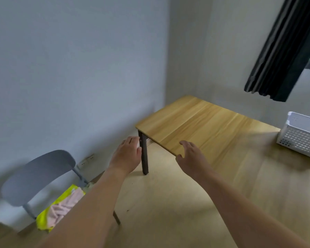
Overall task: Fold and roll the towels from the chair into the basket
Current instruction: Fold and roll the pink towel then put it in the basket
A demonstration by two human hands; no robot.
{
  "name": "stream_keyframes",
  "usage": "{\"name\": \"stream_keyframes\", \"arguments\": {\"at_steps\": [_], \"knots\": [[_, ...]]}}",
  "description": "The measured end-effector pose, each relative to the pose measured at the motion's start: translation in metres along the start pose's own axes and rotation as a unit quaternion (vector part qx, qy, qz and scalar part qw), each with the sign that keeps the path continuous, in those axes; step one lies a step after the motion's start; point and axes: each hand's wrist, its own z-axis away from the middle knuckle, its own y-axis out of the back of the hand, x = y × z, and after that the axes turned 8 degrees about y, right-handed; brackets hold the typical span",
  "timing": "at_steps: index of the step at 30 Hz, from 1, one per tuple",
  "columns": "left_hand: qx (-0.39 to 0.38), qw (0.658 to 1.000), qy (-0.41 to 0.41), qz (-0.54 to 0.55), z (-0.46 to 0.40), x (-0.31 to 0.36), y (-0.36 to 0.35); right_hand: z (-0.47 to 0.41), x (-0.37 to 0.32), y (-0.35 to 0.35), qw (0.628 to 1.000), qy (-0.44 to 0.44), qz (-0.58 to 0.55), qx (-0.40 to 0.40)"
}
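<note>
A grey chair (38,178) at lower left carries yellow and pink towels (61,206). Both hands are loose-fingered and hold nothing — the left hand (127,156), the right hand (191,156) — above a wooden table (213,126). The white basket (301,135) sits far right.

We see our two bare forearms, without sleeves, each ending in a bare hand: left hand (127,155), right hand (191,156). No rings, watches or gloves behind the fingers.
</note>
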Motion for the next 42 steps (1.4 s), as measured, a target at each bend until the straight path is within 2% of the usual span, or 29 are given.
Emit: {"name": "stream_keyframes", "arguments": {"at_steps": [7, 11, 14, 23, 28, 34, 38, 42], "knots": [[0.0, 1.0, 0.014, 0.001, -0.01, -0.137, 0.037, -0.019, -0.103, -0.092, 0.999, 0.015, 0.001, -0.035], [-0.031, 1.0, 0.001, -0.002, -0.024, -0.227, 0.053, -0.026, -0.163, -0.151, 0.999, -0.022, -0.008, -0.033], [-0.049, 0.998, 0.034, 0.002, -0.028, -0.29, 0.065, -0.027, -0.204, -0.191, 0.997, -0.039, -0.014, -0.064], [-0.106, 0.99, 0.092, 0.023, -0.027, -0.419, 0.074, -0.07, -0.264, -0.291, 0.995, -0.034, -0.033, -0.093], [-0.169, 0.975, 0.143, 0.006, -0.042, -0.507, 0.062, -0.099, -0.292, -0.379, 0.984, -0.064, -0.029, -0.164], [-0.244, 0.946, 0.211, 0.023, -0.079, -0.628, -0.03, -0.162, -0.285, -0.539, 0.977, -0.083, -0.022, -0.195], [-0.286, 0.931, 0.225, 0.019, -0.073, -0.696, -0.139, -0.196, -0.25, -0.668, 0.975, -0.039, -0.005, -0.218], [-0.272, 0.938, 0.217, 0.011, -0.066, -0.741, -0.236, -0.217, -0.204, -0.778, 0.979, 0.025, 0.021, -0.204]]}}
